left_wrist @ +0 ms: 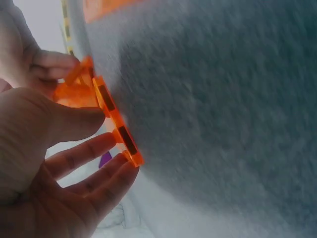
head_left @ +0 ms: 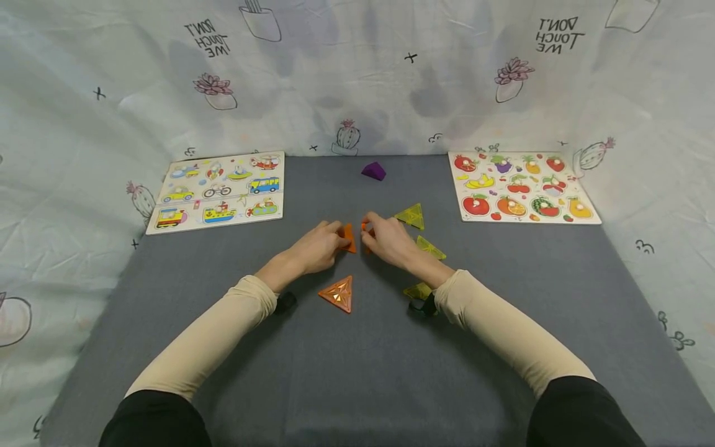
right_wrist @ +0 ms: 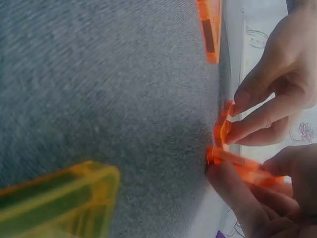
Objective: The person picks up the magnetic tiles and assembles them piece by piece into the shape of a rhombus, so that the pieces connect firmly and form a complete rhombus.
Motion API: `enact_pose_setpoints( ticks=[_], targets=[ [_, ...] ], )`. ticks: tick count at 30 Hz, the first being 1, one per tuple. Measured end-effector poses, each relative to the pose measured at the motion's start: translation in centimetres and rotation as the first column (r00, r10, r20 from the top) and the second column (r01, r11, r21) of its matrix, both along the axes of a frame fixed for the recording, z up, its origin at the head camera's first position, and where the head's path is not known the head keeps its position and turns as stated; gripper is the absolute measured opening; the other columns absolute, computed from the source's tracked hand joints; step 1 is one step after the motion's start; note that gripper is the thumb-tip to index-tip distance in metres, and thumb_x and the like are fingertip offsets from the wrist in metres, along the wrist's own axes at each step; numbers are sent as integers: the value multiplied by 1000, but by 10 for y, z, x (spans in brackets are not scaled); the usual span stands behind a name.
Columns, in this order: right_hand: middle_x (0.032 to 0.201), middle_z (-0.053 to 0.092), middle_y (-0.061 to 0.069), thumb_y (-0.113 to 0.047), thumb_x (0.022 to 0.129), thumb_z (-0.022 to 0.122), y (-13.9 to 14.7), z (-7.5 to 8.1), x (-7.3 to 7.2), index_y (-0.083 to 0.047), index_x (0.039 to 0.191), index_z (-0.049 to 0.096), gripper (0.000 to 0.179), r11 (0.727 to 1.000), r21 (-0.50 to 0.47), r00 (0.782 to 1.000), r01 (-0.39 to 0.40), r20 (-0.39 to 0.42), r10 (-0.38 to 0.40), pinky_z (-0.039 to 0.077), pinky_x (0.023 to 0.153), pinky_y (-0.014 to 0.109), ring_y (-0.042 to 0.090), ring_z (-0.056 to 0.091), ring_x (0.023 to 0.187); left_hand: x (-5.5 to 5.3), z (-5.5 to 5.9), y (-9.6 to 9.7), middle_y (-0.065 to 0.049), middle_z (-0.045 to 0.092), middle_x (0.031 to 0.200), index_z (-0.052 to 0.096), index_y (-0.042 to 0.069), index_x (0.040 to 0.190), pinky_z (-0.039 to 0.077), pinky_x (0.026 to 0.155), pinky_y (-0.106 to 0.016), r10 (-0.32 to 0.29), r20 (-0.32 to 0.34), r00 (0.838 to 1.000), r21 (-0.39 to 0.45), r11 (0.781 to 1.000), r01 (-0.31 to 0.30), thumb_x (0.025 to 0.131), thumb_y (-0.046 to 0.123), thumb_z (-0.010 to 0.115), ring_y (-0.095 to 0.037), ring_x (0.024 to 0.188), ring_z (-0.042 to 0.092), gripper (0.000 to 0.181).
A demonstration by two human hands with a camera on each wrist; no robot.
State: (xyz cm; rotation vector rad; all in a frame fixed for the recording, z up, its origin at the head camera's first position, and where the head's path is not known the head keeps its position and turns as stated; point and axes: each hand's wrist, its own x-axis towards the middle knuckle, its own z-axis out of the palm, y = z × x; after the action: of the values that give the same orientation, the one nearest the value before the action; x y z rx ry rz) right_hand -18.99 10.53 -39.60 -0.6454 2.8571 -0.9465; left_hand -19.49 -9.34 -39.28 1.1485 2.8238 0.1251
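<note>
Sleeves lowest in frame; we see left hand [head_left: 315, 248] pinching an orange tile [head_left: 349, 238] at centre, thumb and fingers [left_wrist: 89, 153] curled on its edge. Right hand [head_left: 391, 239] pinches a second orange tile [right_wrist: 233, 166], edges touching.

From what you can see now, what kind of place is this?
Probably a tabletop play or recording corner: a grey cloth table, a cactus-print backdrop sheet, two wooden peg puzzles, and orange magnetic triangle tiles.

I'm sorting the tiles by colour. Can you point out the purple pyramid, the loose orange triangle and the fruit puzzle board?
purple pyramid [head_left: 373, 171]: head view, its front face.
loose orange triangle [head_left: 338, 294]: head view, middle of its flat face.
fruit puzzle board [head_left: 595, 219]: head view, near right corner.
</note>
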Motion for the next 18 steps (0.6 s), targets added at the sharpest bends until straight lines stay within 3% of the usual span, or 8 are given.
enact_pose_setpoints(
  ticks=[5, 11, 18],
  targets=[
    [93, 74, 17, -17, 100, 54, -2, 1, 1, -3, 128, 58, 31, 999, -19, 999, -39, 35, 40, 39, 43, 21, 10, 51, 43, 2, -2, 2, -14, 60, 113, 73, 11, 114, 50, 94, -45, -28, 39, 999, 32, 999, 26, 92, 1, 58, -36, 105, 57, 28],
    [102, 73, 18, -17, 100, 54, -3, 1, 1, -4, 129, 57, 32, 999, -20, 998, -37, 50, 38, 41, 45, 21, 11, 55, 46, 0, -4, -3, -13, 61, 112, 74, 9, 110, 49, 93, -43, -60, 48, 997, 110, 992, 54, 91, -1, 59, -33, 101, 57, 27],
    [108, 73, 18, -15, 98, 58, -1, 1, 0, -3, 130, 58, 34, 999, -25, 998, -35, 43, 36, 55, 63, 30, 22, 72, 78, -1, -6, -12, -16, 62, 111, 70, 5, 112, 52, 87, -44, 23, 75, 997, 195, 980, -38, 91, 4, 66, -32, 98, 61, 22]
  ],
)
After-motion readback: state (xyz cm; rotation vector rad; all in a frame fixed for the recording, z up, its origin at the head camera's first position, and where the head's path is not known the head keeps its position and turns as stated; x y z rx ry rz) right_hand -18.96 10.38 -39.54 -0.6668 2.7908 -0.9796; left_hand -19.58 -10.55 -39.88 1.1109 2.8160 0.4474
